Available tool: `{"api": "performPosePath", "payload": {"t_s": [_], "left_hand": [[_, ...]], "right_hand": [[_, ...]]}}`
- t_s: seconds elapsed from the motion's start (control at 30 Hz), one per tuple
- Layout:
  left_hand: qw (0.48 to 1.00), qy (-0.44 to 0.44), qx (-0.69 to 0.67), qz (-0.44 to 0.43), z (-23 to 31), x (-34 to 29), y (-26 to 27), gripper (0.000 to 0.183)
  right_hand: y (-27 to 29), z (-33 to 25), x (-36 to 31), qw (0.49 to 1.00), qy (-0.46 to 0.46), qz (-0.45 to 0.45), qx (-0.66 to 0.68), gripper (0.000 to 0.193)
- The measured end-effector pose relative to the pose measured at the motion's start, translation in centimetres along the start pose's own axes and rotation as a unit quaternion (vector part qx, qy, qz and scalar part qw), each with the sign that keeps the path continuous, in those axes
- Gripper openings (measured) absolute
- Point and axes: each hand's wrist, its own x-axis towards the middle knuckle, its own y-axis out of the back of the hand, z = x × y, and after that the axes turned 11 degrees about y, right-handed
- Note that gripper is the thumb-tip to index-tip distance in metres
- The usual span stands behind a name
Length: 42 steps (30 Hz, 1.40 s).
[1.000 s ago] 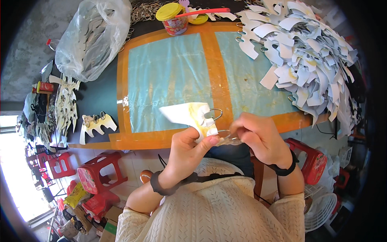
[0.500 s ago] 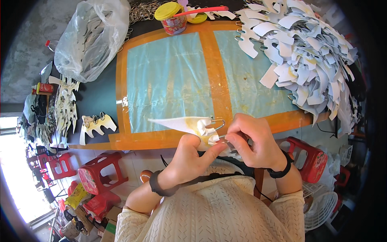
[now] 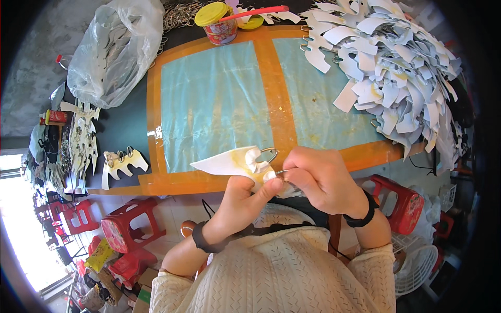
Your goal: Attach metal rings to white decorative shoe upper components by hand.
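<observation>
My left hand (image 3: 239, 206) pinches a white, flat cut-out piece (image 3: 222, 162) between thumb and fingers, just over the table's near edge. Yellowish stains mark the piece, and its strips are folded over. One folded strip has a metal ring (image 3: 272, 151) through it, sticking out to the right. At a lower strip, my right hand (image 3: 324, 181) is closed on a second metal ring (image 3: 282, 171), mostly covered by the fingers. Both hands nearly touch there. On the table to the left lies a similar piece with several rings (image 3: 125, 164).
The table has a blue-green plastic sheet (image 3: 214, 99) edged with brown tape. A large pile of white pieces (image 3: 386, 78) fills the right. Behind stand a yellow-lidded tub (image 3: 220, 32) with a red stick across it, and a clear plastic bag (image 3: 117, 57). Red stools (image 3: 128, 224) stand below.
The white piece has tilted and turned slightly, showing more of its flat face. My right hand has shifted a little left, closer to the left thumb.
</observation>
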Motion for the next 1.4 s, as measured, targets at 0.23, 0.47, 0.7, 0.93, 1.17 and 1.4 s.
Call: {"api": "performPosePath", "payload": {"t_s": [0.23,0.47,0.7,0.93,1.17,1.4], "left_hand": [[0.999,0.025,0.032,-0.002,0.7,-0.3,-0.5,0.018],[0.990,-0.058,0.126,0.017,1.1,0.1,-0.9,0.016],[0.998,-0.052,-0.030,-0.001,0.7,0.3,-0.5,0.017],[0.989,-0.117,0.061,0.071,-0.4,0.4,-0.8,0.019],[0.996,-0.054,-0.054,0.052,-0.5,-0.4,-1.4,0.020],[0.989,-0.128,-0.024,0.069,-0.2,-0.2,-1.8,0.017]], "right_hand": [[-0.8,0.2,-0.1,0.999,-0.018,0.043,0.008,0.017],[-0.9,-0.2,-0.3,0.988,-0.081,0.079,0.101,0.018],[-0.7,-0.3,-0.1,0.991,-0.070,0.075,0.090,0.018],[-0.5,-0.3,-0.4,0.998,-0.025,0.059,0.026,0.017],[-0.9,-0.2,-0.6,0.996,-0.006,0.086,0.023,0.018],[-0.9,0.2,-0.7,0.994,0.059,0.076,-0.049,0.021]]}}
